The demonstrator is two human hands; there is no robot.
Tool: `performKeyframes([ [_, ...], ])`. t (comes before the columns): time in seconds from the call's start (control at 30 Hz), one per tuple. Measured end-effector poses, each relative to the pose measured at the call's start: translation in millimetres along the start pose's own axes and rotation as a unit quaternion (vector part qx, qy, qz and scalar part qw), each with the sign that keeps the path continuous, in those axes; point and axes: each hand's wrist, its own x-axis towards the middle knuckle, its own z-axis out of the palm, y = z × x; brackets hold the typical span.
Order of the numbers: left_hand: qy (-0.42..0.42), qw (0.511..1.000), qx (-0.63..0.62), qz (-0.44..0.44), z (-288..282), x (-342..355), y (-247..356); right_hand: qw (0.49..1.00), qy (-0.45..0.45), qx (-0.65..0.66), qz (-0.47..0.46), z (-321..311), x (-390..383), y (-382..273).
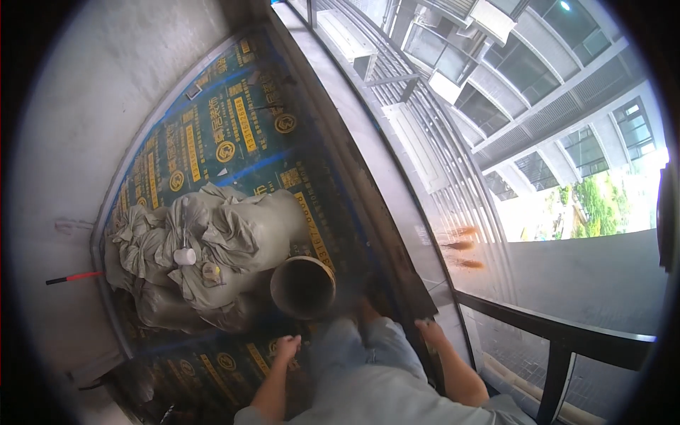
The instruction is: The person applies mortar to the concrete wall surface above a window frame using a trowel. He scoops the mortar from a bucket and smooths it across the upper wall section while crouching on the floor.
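green floor sheet point(205, 138) covered in yellow lettering point(245, 124) lol | left hand point(287, 349) curled, right hand point(429, 333) by dark board point(379, 219), can't tell if fingers hold anything | bucket point(303, 285) just past left fingers

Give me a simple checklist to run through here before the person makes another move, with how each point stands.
1. Left hand free of tools: ok, none shows in it.
2. Right hand gripping the dark strip: cannot tell; it is beside the strip's near end.
3. Bucket uncovered: ok, its round mouth is open.
4. Bucket empty: cannot tell, its inside is too dark.
5. Crumpled grey bundle clear of loose things: not ok, a white-ended tool lies on it.
6. Floor under the bundle covered: ok, a printed green sheet shows around it.
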Motion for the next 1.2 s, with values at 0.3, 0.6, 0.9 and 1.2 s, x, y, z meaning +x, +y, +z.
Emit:
performKeyframes([
  [0.3, 0.027, 0.991, -0.125, -0.024, 35.6, 28.9, 90.5, 0.993, 0.055, 0.046, -0.099, -74.1, 191.7, -155.0],
  [0.6, 0.001, 0.997, -0.033, -0.071, -44.1, 58.1, 134.2, 0.977, -0.009, 0.209, 0.037, -138.2, 258.9, -337.5],
  [0.9, 0.096, 0.976, -0.193, -0.036, -206.2, 101.2, 286.7, 0.992, 0.089, 0.077, 0.032, -140.6, 350.6, -354.4],
  [1.2, 0.064, 0.993, -0.100, -0.014, -269.7, 183.8, 446.6, 0.987, 0.152, -0.058, 0.004, -171.1, 392.7, -541.9],
])
